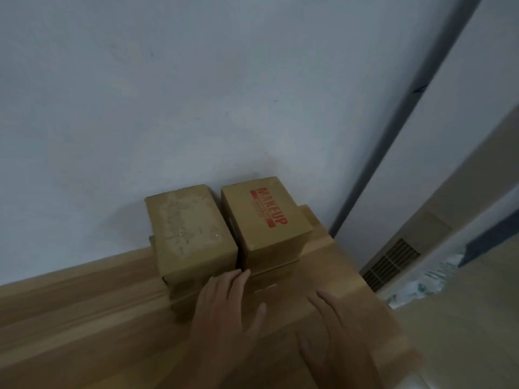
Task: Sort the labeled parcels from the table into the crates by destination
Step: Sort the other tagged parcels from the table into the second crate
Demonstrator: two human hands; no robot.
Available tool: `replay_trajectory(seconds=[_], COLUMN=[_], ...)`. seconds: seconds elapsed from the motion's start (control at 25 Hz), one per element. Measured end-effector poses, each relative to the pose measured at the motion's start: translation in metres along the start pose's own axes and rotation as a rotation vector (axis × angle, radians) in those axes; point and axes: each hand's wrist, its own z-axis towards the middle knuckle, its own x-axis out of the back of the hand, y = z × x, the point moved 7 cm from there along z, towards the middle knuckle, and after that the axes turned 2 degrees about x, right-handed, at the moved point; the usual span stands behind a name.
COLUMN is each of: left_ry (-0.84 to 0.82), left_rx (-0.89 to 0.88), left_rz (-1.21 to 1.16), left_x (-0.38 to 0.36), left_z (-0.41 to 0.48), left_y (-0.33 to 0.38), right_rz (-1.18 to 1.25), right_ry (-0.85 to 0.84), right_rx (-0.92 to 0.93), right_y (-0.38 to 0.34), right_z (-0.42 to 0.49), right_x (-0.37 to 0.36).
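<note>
Parcels: set against wall, likely to free my table.
Hands: left hand, right hand spread, gripping nothing.

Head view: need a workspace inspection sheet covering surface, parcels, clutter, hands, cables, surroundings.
Surface: wooden table, set against the wall.
Job's things: two box stacks at the wall. The left top box has a scuffed top. The right top box is printed MAKEUP in red. The boxes beneath are partly hidden. Crates: nothing seen.
Clutter: nothing seen.
Grippers: left hand open, fingertips at the front of the stacks, contact blurred. Right hand open above the table, holds nothing.
Cables: nothing seen for certain. A dark strip runs up the wall corner, kind unclear.
Surroundings: white wall, and a grille low on the right.
</note>
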Motion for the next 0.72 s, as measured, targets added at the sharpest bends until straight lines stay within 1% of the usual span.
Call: replay_trajectory(seconds=[0.08,0.16,0.24,0.32,0.44,0.6,0.64,0.72], left_ry=[0.041,0.090,0.126,0.147,0.178,0.228,0.222,0.212], left_rx=[0.088,0.178,0.278,0.364,0.444,0.540,0.555,0.582], left_rz=[-0.003,-0.019,-0.029,-0.028,-0.029,-0.074,-0.084,-0.141], left_x=[-0.009,-0.018,-0.023,-0.028,-0.036,-0.039,-0.040,-0.046], left_z=[0.014,0.032,0.044,0.053,0.060,0.063,0.064,0.068], left_y=[0.005,0.020,0.034,0.046,0.056,0.054,0.051,0.047], right_rz=[0.063,0.222,0.417,0.574,0.658,0.795,0.846,0.909], right_ry=[0.040,0.018,-0.080,-0.227,-0.415,-0.629,-0.667,-0.708], right_rx=[0.044,0.020,-0.078,-0.167,-0.210,-0.373,-0.390,-0.356], right_y=[0.024,0.058,0.093,0.120,0.142,0.149,0.148,0.146], right_z=[0.026,0.051,0.076,0.098,0.138,0.170,0.174,0.181], right_x=[-0.010,-0.023,-0.038,-0.053,-0.079,-0.123,-0.133,-0.145])
